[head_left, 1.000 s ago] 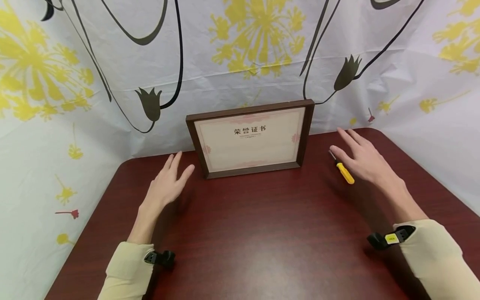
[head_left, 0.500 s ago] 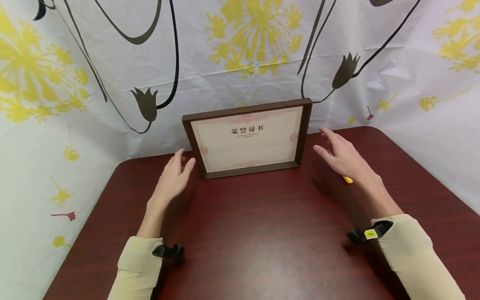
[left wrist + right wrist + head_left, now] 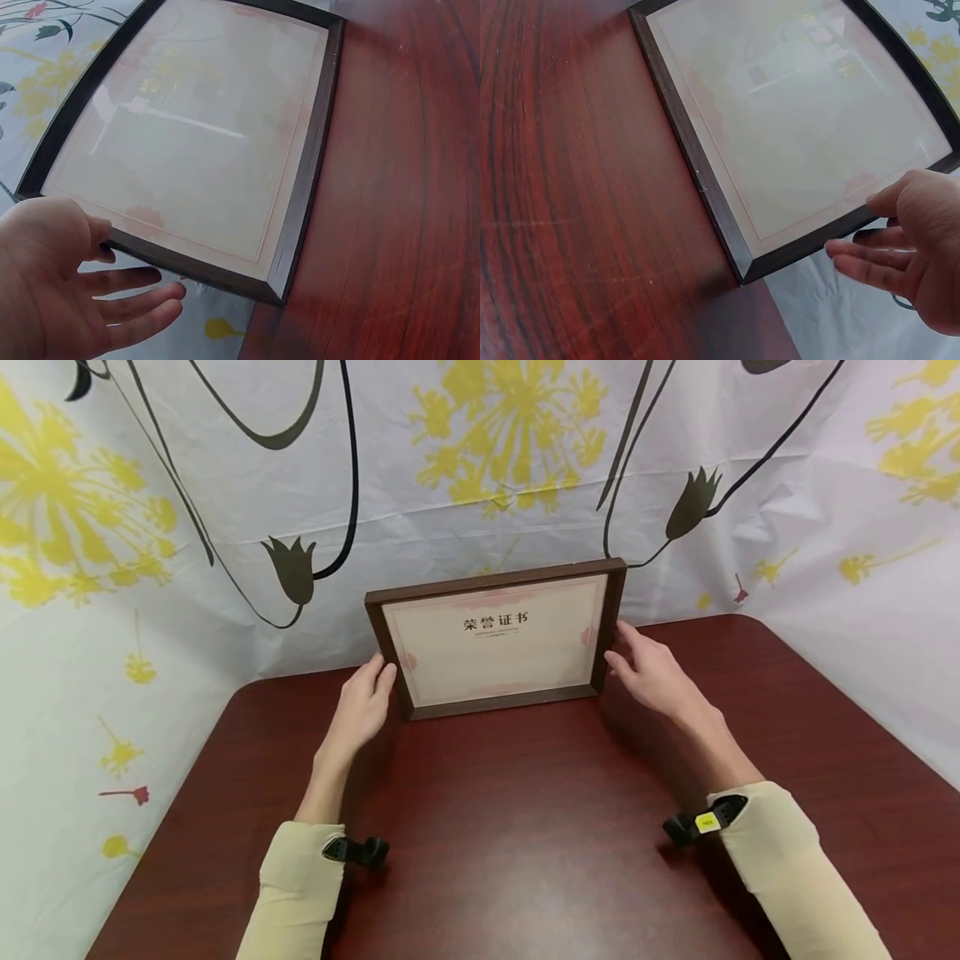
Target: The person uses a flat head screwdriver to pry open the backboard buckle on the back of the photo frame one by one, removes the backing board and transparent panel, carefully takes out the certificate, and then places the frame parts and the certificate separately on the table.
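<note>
The picture frame (image 3: 498,637) leans upright against the cloth backdrop (image 3: 465,468) at the far edge of the tabletop (image 3: 525,827), with the left hand (image 3: 363,706) and right hand (image 3: 652,672) spread at its two side rails, thumbs in front and fingers behind, not yet clamped. With the frame only propped, an uneven pull from either side could likely slide its foot forward and drop it glass-down. A second earlier both hands hovered well apart from the frame, and a yellow screwdriver showed beside the right hand; it is out of sight now.
</note>
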Motion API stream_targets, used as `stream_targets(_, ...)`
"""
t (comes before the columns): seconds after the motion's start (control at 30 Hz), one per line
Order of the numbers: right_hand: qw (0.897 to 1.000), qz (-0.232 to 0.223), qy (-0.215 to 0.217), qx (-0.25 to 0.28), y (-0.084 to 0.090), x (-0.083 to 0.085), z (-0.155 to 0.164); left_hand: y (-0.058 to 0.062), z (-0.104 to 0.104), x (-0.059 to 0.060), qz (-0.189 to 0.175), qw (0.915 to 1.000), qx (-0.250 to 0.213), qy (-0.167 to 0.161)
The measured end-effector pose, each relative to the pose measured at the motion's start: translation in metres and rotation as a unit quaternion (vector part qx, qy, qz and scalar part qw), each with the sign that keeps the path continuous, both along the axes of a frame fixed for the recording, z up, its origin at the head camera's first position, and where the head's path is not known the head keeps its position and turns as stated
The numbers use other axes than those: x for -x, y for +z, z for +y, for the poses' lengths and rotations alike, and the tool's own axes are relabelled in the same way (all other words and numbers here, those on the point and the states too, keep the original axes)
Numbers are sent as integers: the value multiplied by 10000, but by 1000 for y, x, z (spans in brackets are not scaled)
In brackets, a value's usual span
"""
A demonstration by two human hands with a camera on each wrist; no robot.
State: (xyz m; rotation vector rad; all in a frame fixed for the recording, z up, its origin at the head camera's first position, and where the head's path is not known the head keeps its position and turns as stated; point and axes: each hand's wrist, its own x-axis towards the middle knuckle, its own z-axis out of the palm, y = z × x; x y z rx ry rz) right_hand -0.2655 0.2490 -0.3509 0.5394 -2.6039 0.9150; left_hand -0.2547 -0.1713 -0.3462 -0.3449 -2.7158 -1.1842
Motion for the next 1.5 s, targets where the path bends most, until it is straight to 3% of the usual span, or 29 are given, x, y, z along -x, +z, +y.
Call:
stream_targets(0.27, 9997, 93, 66, 220, -3, 3, -8, -3, 7, -3, -398, 9920, -1075, 519)
stream_targets(0.53, 9991, 88, 7, 413, -4, -7, -7, -1, 11, -13, -946, 9624, -2433, 748)
stream_targets(0.6, 9982, 16, -81, 599, -4, -11, -5, 0, 11, -17, -1082, 9557, -2638, 737)
stream_targets(0.7, 9915, -173, -207, 1276, -5, -16, -3, 2, 12, -21, -1227, 9430, -3024, 644)
stream_targets(0.83, 9598, -385, 116, 2778, -6, -20, -3, 2, 13, -27, -1258, 9315, -3372, 518)
stream_targets(1.0, 8974, -668, 679, 4308, -7, -21, -4, 2, 14, -37, -1248, 9288, -3464, 417)
stream_targets(1.07, 8727, -803, 777, 4754, -7, -22, -4, 2, 15, -40, -1282, 9239, -3584, 390)
stream_targets(1.13, 8553, -939, 809, 5030, -8, -24, -4, 3, 16, -43, -1328, 9172, -3734, 405)
stream_targets(1.23, 8410, -1173, 858, 5212, -8, -28, -3, 2, 17, -46, -1342, 9054, -4000, 473)
stream_targets(1.33, 8328, -1426, 902, 5272, -8, -34, -2, 0, 19, -49, -1332, 8996, -4123, 541)
stream_targets(1.5, 8275, -1596, 1117, 5266, -11, -40, 2, -4, 21, -55, -1393, 8935, -4238, 518)
